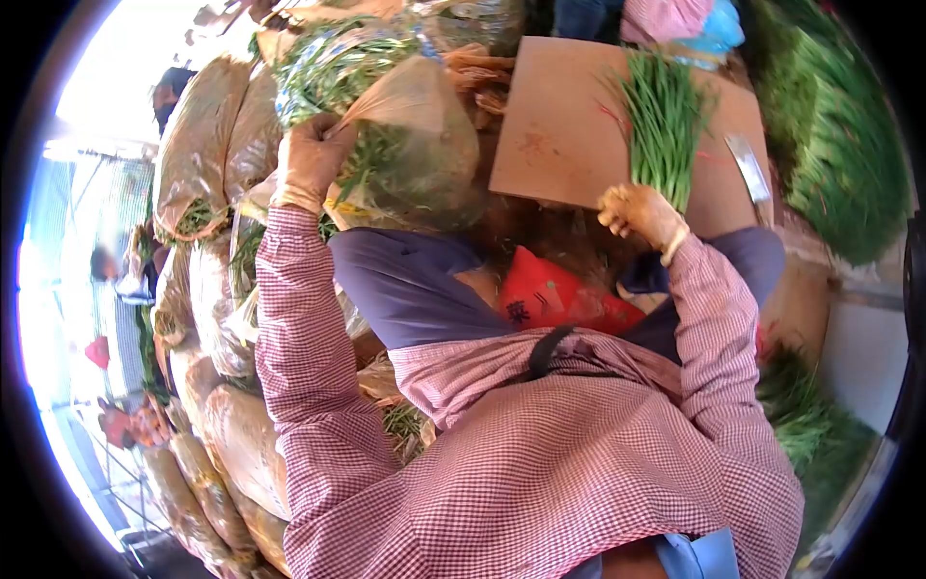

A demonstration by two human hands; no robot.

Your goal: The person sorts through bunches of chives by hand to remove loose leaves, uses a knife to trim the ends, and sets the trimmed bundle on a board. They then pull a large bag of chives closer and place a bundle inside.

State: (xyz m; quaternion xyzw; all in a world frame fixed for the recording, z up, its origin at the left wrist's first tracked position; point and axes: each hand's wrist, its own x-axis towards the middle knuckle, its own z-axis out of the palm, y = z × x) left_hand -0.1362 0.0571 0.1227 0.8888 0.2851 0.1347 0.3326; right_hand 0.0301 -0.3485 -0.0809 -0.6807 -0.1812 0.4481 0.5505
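My left hand (pixel 313 159), in a soiled glove, pinches the gathered edge of a clear plastic bag (pixel 424 145). Long green leaves show through the bag and spill out above it. My right hand (pixel 644 216), also gloved, is loosely curled at the board's near edge, and I see nothing in its fingers. It is close to the lower end of a bundle of green stalks (pixel 663 125) that look like garlic chives. The bundle lies on a brown board (pixel 559 125), with thin red strands beside it. A wide-bladed knife (pixel 748 169) rests at the board's right.
Large stuffed plastic bags (pixel 203 145) are stacked along my left. A long heap of green stalks (pixel 839 145) lies at the right, with more greens (pixel 801 405) below. A red bag (pixel 559 294) sits between my legs. Another person's checked sleeve (pixel 666 19) shows beyond the board.
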